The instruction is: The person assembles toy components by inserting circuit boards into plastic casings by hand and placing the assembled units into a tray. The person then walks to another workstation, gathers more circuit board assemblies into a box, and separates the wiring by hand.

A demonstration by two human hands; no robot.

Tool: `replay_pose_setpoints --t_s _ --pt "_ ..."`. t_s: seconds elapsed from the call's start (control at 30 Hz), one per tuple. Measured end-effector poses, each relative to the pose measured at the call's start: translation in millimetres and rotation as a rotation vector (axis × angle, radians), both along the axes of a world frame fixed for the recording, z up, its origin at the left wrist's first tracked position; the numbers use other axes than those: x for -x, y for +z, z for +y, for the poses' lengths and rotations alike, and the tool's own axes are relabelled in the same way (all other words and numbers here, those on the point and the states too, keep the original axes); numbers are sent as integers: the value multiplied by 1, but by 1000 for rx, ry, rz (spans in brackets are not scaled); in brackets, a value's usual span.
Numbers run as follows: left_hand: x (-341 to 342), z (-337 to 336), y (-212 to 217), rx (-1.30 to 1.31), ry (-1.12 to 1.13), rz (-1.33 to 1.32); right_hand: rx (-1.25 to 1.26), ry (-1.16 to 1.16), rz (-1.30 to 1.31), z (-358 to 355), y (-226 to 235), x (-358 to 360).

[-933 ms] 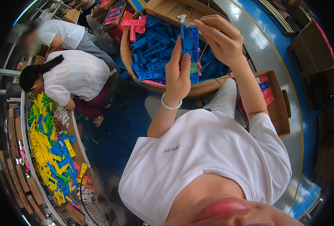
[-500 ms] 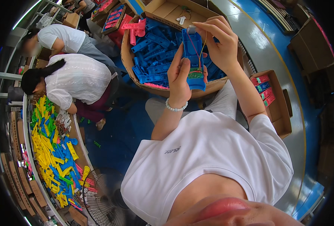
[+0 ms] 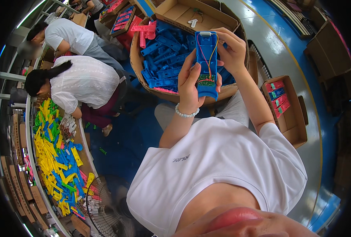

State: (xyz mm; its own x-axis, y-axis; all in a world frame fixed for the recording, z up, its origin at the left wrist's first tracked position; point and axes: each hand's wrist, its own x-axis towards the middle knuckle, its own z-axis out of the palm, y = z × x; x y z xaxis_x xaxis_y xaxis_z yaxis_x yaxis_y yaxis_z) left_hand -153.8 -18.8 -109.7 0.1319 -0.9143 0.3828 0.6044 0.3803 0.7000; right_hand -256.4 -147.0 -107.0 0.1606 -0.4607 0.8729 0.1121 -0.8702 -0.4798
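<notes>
Blue case (image 3: 204, 59), over the carton (image 3: 226, 92) of blue parts (image 3: 165, 55); left hand (image 3: 189, 83) with fingers wrapped around it, right hand (image 3: 234, 51) with fingers bent beside its white block (image 3: 206, 34), grip impossible to tell.

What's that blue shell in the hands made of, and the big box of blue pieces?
The blue shell probably is smooth, slightly shiny plastic: its edges look moulded. The big box seems dull cardboard: brown, with a thin, bent wall.

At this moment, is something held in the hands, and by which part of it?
A blue plastic casing: the left hand grips its lower half by both side edges, and the right hand touches its upper right edge.
</notes>
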Motion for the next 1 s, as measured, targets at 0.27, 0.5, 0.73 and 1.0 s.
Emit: replay_pose_setpoints --t_s 0.27,0.5,0.73,1.0 --pt "7 17 14 -13 48 -217 363 -92 -54 -29 -8 -4" --pt "-12 0 -2 -4 233 -371 -659 546 -78 13 -21 -11" --pt "-28 -11 -23 165 312 -573 -894 1044 -147 30 -1 15" --pt "-17 -19 -49 391 413 -777 -726 592 -252 53 -15 16"
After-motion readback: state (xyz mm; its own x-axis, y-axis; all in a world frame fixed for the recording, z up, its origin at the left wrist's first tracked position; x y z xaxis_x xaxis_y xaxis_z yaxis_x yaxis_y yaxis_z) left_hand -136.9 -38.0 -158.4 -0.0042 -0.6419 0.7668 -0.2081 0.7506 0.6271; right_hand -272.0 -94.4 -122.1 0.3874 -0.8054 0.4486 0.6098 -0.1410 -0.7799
